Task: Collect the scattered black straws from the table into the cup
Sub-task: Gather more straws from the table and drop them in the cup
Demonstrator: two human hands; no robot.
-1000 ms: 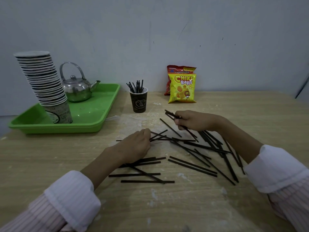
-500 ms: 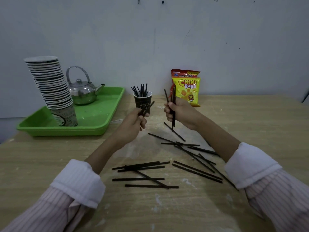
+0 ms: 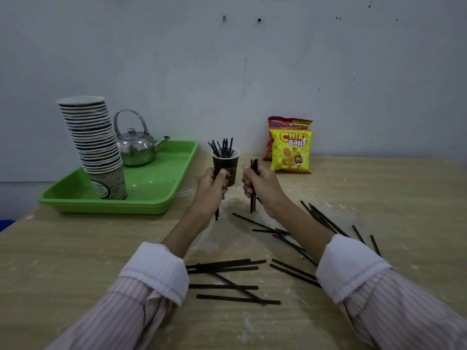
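Head view: a dark brown paper cup (image 3: 229, 164) stands upright on the pale wood-grain worktop (image 3: 75, 261), and thin black straws (image 3: 223, 147) fan out above its rim.

The left hand (image 3: 212, 188), at the cup's 7 o'clock, is clenched round a few black straws whose lower ends (image 3: 216, 214) poke out below the fist. The hand overlaps the cup's lower wall, and I cannot tell whether it touches it.

The right hand (image 3: 261, 185), at the cup's 4 o'clock, grasps an upright bundle of black straws (image 3: 253, 204), which shows both above and below the fist and is clear of the cup.

More loose black straws (image 3: 227, 286) lie flat and crossed on the worktop at the cup's 6 o'clock, between the rolled white-cuffed striped sleeves (image 3: 154, 271). Another scatter of straws (image 3: 328, 221) lies at 4 o'clock, beyond the right forearm.

At the cup's 9 o'clock sits a green plastic tray (image 3: 164, 195). It carries a tall leaning stack of printed paper cups (image 3: 93, 137) and a shiny metal kettle (image 3: 136, 147) with its spout toward the cup.

At the cup's 3 o'clock a yellow snack bag (image 3: 290, 152) leans against a red snack bag (image 3: 288, 122), by the grey wall (image 3: 252, 59).
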